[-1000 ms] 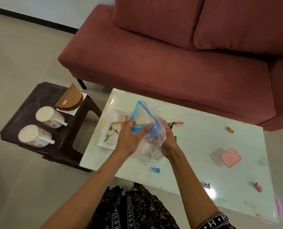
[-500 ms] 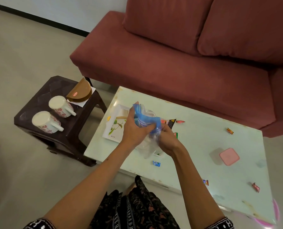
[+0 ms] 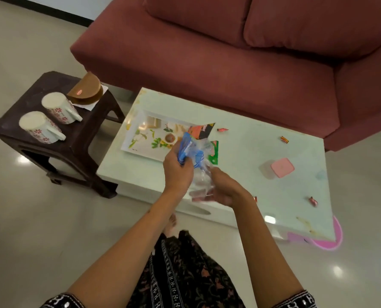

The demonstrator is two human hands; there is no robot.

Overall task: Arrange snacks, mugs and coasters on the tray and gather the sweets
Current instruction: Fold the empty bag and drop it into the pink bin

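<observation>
Table point(image 3: 240, 174) carries tray point(image 3: 136, 150), pink-lidded box point(image 3: 281, 167), 4 sweets point(image 3: 284, 139).

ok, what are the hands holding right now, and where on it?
Both hold the clear zip bag. The left hand grips its bunched blue zip top; the right hand holds the lower end from beneath.
</observation>
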